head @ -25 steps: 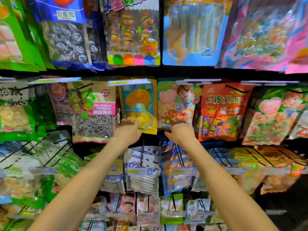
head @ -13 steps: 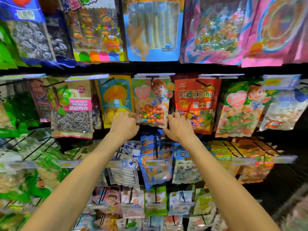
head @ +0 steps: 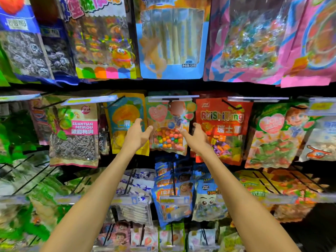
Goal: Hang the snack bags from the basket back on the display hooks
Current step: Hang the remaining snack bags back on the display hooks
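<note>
- Closest to me, low in the view, both my forearms reach up and forward toward the middle row of the display; no basket shows anywhere, so I cannot say what is left to hang.
- Below my arms, small blue packets [head: 173, 193] and other sachets hang in tight stacks on black wire pegs, each peg ending in a price strip.
- At the end of my reach, my left hand [head: 136, 135] is spread, thumb apart from the fingers, holding nothing, just left of the colourful candy bag [head: 168, 135].
- My right hand [head: 197, 138] mirrors it on the bag's right side, fingers loose and apart, also holding nothing.
- Both palms face inward and bracket the bag; I judge this is either the letting-go or the steadying of a bag just put on its peg, so it hangs straight and does not swing.
- That candy bag hangs upright from a display hook [head: 170, 101] under a clear price strip [head: 173, 98]; whether my fingertips touch its edges I cannot tell.
- Beside it, the yellow mango bag [head: 125, 124] sits partly behind my left hand, and the red candy bag [head: 222, 128] behind my right.
- Farther left hangs the plum bag [head: 76, 135].
- Farthest and highest, a row of large bags, among them a blue bag of sticks [head: 171, 39], hangs above a dark rail.
</note>
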A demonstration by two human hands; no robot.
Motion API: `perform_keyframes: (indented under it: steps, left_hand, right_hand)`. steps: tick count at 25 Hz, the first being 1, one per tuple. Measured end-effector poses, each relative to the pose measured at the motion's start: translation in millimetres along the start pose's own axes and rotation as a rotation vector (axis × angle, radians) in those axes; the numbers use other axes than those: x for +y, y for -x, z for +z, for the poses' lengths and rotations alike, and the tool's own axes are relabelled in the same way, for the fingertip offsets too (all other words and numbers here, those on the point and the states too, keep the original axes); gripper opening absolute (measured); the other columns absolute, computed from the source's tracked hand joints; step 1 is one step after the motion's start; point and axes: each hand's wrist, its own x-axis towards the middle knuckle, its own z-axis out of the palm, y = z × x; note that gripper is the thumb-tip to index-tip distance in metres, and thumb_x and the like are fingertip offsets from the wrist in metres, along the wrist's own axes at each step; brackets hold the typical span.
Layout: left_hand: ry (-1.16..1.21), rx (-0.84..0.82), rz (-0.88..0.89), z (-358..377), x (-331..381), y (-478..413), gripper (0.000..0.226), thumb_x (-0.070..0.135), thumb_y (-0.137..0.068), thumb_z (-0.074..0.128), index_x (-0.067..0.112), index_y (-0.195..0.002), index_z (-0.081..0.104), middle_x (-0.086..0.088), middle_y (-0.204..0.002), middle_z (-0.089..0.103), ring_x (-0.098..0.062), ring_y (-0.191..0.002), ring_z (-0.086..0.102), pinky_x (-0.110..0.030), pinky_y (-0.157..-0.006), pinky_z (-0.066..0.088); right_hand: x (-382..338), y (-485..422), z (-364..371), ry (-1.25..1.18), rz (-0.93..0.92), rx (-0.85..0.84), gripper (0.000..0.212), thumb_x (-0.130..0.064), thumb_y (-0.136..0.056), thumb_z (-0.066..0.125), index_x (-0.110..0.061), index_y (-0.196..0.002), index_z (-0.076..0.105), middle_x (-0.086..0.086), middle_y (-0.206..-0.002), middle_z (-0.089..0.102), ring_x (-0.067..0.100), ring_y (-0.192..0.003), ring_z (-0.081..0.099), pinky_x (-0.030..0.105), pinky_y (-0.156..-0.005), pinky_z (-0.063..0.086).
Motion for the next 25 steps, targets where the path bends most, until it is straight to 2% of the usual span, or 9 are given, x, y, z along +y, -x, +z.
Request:
perform_keyframes:
  steps: [2, 4, 6, 8, 10, 12, 15, 21, 25]
  left_hand:
    - [0.049, 0.015, 0.009, 3.0, 3.3, -12.8, 0.064, 0.049, -0.097, 0.049, 0.009, -0.145, 0.034, -0.009, -0.149, 0.041, -0.03, -0.134, 0.042, -0.044, -0.102, 0.041]
    - [0.125, 0.067, 0.002, 6.2, 9.7, -27.2, 0.037, 0.039, -0.097, 0.05, 0.004, -0.109, 0.051, -0.013, -0.112, 0.056, -0.035, -0.108, 0.054, -0.04, -0.077, 0.044]
    - [0.171, 0.139, 0.01, 5.9, 20.0, -40.0, 0.031, 0.026, -0.093, 0.052, 0.004, -0.074, 0.043, -0.012, -0.075, 0.045, -0.042, -0.081, 0.053, -0.045, -0.061, 0.04]
    - [0.212, 0.216, 0.022, 4.9, 29.0, -51.3, 0.029, 0.023, -0.084, 0.055, -0.006, -0.084, 0.054, -0.025, -0.081, 0.056, -0.048, -0.087, 0.059, -0.051, -0.064, 0.049]
    - [0.197, 0.305, 0.081, 5.5, 34.4, -58.6, 0.032, 0.026, -0.084, 0.06, 0.003, -0.106, 0.061, -0.023, -0.1, 0.066, -0.042, -0.094, 0.063, -0.042, -0.064, 0.047]
    - [0.148, 0.361, 0.107, 8.0, 38.6, -63.2, 0.028, 0.031, -0.091, 0.06, 0.009, -0.107, 0.063, -0.018, -0.107, 0.069, -0.038, -0.1, 0.063, -0.034, -0.068, 0.041]
    - [0.061, 0.378, 0.054, 13.3, 40.6, -79.4, 0.034, 0.042, -0.093, 0.056, 0.011, -0.106, 0.064, -0.016, -0.109, 0.069, -0.036, -0.107, 0.062, -0.036, -0.081, 0.044]
    - [0.015, 0.347, -0.034, 18.7, 40.7, -94.3, 0.038, 0.038, -0.096, 0.054, 0.005, -0.114, 0.06, -0.017, -0.117, 0.064, -0.035, -0.116, 0.055, -0.037, -0.09, 0.041]
    - [0.003, 0.26, -0.136, 40.9, 21.1, -85.9, 0.032, 0.026, -0.097, 0.053, 0.004, -0.12, 0.061, -0.02, -0.122, 0.064, -0.037, -0.117, 0.057, -0.034, -0.093, 0.042]
  right_hand:
    - [-4.0, -11.5, 6.0, -0.069, 0.0, 0.064, 0.076, -0.049, -0.095, 0.054, -0.005, -0.15, 0.024, 0.012, -0.144, 0.046, 0.031, -0.128, 0.048, 0.031, -0.085, 0.039]
    - [-9.3, -25.1, 8.6, -0.114, -0.024, 0.116, 0.064, -0.046, -0.097, 0.052, 0.0, -0.139, 0.036, 0.01, -0.119, 0.058, 0.027, -0.105, 0.058, 0.029, -0.075, 0.039]
    - [-15.7, -42.9, 12.0, -0.168, -0.057, 0.17, 0.03, -0.039, -0.098, 0.051, -0.01, -0.1, 0.049, 0.002, -0.077, 0.051, 0.016, -0.065, 0.049, 0.03, -0.056, 0.034]
    - [-21.0, -58.8, 14.8, -0.205, -0.04, 0.211, 0.042, -0.036, -0.098, 0.051, -0.014, -0.067, 0.035, -0.002, -0.06, 0.034, 0.013, -0.051, 0.033, 0.03, -0.05, 0.024]
    - [-25.6, -67.3, 16.7, -0.208, 0.007, 0.231, 0.05, -0.039, -0.099, 0.05, -0.014, -0.06, 0.033, 0.001, -0.057, 0.034, 0.016, -0.051, 0.034, 0.031, -0.051, 0.024]
    - [-23.8, -74.0, 19.2, -0.202, 0.022, 0.225, 0.06, -0.052, -0.098, 0.045, -0.007, -0.058, 0.044, 0.008, -0.057, 0.045, 0.024, -0.056, 0.045, 0.035, -0.057, 0.032]
    - [-21.8, -85.9, 21.4, -0.158, 0.108, 0.226, 0.062, -0.058, -0.096, 0.038, -0.007, -0.069, 0.061, 0.014, -0.083, 0.066, 0.031, -0.08, 0.06, 0.038, -0.068, 0.039]
    - [-22.0, -98.1, 22.7, -0.066, 0.175, 0.139, 0.058, -0.052, -0.1, 0.03, -0.008, -0.116, 0.064, 0.016, -0.119, 0.063, 0.034, -0.11, 0.057, 0.036, -0.082, 0.036]
    - [-6.7, -86.7, 31.8, -0.033, 0.051, 0.157, 0.054, -0.052, -0.1, 0.037, -0.007, -0.078, 0.058, 0.008, -0.082, 0.06, 0.027, -0.079, 0.055, 0.031, -0.07, 0.035]
